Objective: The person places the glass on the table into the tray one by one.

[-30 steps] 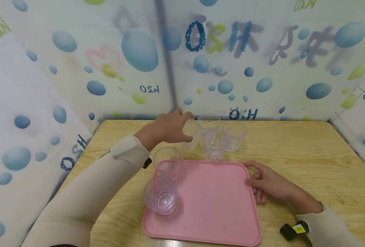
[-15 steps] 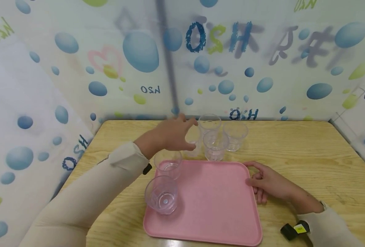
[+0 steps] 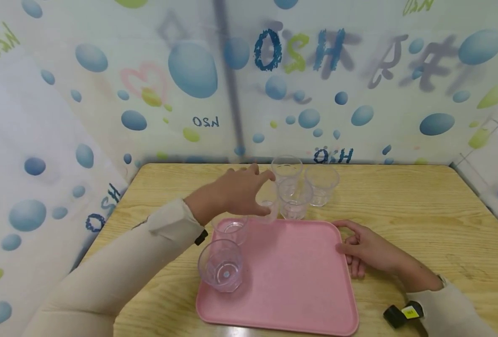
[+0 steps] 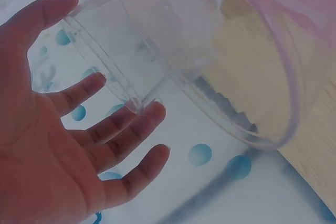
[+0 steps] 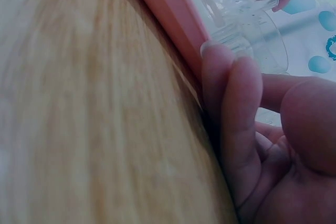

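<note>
My left hand (image 3: 242, 192) holds a clear plastic cup (image 3: 270, 193) just over the far edge of the pink tray (image 3: 295, 276). In the left wrist view, the thumb and fingertips reach around the end of that clear cup (image 4: 121, 45). Two more clear cups, a near one (image 3: 221, 269) and a farther one (image 3: 232, 229), stand along the tray's left side, the farther partly hidden by the hand. At the tray's far right corner my right hand (image 3: 360, 248) grips the rim, with index finger and thumb along it; its fingertips (image 5: 242, 74) touch the tray's side.
Behind the tray stand three clear cups, a front one (image 3: 294, 203), a back one (image 3: 286, 168) and a right one (image 3: 321, 185). The wooden table (image 3: 417, 206) ends at a patterned wall sheet (image 3: 249, 107) at the back.
My left hand has carried the cup toward me and slightly right, from beside the cup group to the tray's far edge. The right hand and tray have stayed put.
</note>
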Demonstrator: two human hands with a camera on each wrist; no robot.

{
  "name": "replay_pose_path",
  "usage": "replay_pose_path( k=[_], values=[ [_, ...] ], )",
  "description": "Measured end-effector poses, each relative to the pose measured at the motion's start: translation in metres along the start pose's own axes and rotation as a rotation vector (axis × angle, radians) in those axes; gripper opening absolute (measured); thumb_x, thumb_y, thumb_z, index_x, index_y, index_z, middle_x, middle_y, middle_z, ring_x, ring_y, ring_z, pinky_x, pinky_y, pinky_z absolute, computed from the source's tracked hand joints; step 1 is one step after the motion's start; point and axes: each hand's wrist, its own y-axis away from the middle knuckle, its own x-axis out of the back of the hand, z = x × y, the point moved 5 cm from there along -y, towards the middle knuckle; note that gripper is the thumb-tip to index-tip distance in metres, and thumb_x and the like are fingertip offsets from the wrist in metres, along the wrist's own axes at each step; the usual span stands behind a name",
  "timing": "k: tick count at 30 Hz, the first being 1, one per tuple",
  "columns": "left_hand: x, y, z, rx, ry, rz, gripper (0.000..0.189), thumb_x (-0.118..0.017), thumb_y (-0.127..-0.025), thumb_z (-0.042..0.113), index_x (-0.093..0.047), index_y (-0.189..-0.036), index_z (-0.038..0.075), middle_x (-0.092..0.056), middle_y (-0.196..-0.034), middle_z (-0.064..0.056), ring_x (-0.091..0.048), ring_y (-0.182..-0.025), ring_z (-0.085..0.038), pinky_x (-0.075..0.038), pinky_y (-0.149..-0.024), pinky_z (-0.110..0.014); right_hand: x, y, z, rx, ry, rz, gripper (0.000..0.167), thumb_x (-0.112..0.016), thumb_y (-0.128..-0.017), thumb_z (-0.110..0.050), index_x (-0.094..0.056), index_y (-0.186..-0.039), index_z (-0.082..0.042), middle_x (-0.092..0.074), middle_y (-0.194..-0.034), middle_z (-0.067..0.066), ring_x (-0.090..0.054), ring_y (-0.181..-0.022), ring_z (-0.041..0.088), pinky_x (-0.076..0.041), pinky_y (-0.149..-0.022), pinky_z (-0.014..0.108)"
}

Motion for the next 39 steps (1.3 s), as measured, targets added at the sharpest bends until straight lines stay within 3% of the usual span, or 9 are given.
replay_pose_path(
  k=[6, 12, 21, 39],
  values=[
    [0.000, 0.003, 0.005, -0.029, -0.001, -0.005, 0.074, -0.070, -0.086, 0.055, -0.041, -0.148, 0.026, -0.051, -0.134, -0.009, -0.060, -0.111, -0.025, -0.049, -0.096, -0.049, 0.001, -0.002, 0.002, 0.003, 0.009, -0.003, 0.067, -0.058, -0.102, -0.019, -0.020, -0.155, -0.005, -0.061, -0.076, 0.008, -0.065, -0.050, 0.014, -0.057, -0.048, 0.041],
    [-0.002, 0.004, 0.014, -0.074, -0.008, -0.017, 0.073, -0.071, -0.086, 0.055, -0.043, -0.147, 0.026, -0.053, -0.128, -0.009, -0.061, -0.101, -0.022, -0.053, -0.088, -0.042, 0.002, -0.003, 0.004, 0.013, 0.037, -0.004, 0.066, -0.057, -0.103, -0.019, -0.019, -0.155, -0.005, -0.061, -0.076, 0.008, -0.066, -0.050, 0.016, -0.056, -0.049, 0.047],
    [-0.010, 0.004, 0.028, -0.122, -0.033, -0.042, 0.073, -0.072, -0.085, 0.055, -0.045, -0.146, 0.026, -0.054, -0.124, -0.009, -0.061, -0.093, -0.020, -0.054, -0.081, -0.038, 0.001, -0.002, 0.004, 0.005, 0.030, -0.008, 0.066, -0.056, -0.103, -0.019, -0.019, -0.155, -0.005, -0.061, -0.077, 0.009, -0.066, -0.051, 0.016, -0.057, -0.050, 0.046],
    [-0.018, 0.008, 0.046, -0.180, -0.109, -0.074, 0.073, -0.072, -0.085, 0.055, -0.044, -0.145, 0.025, -0.054, -0.129, -0.010, -0.062, -0.104, -0.025, -0.055, -0.087, -0.041, 0.001, -0.002, 0.002, 0.001, 0.021, 0.003, 0.064, -0.057, -0.103, -0.019, -0.021, -0.154, -0.005, -0.060, -0.076, 0.008, -0.066, -0.050, 0.016, -0.056, -0.049, 0.046]
  ],
)
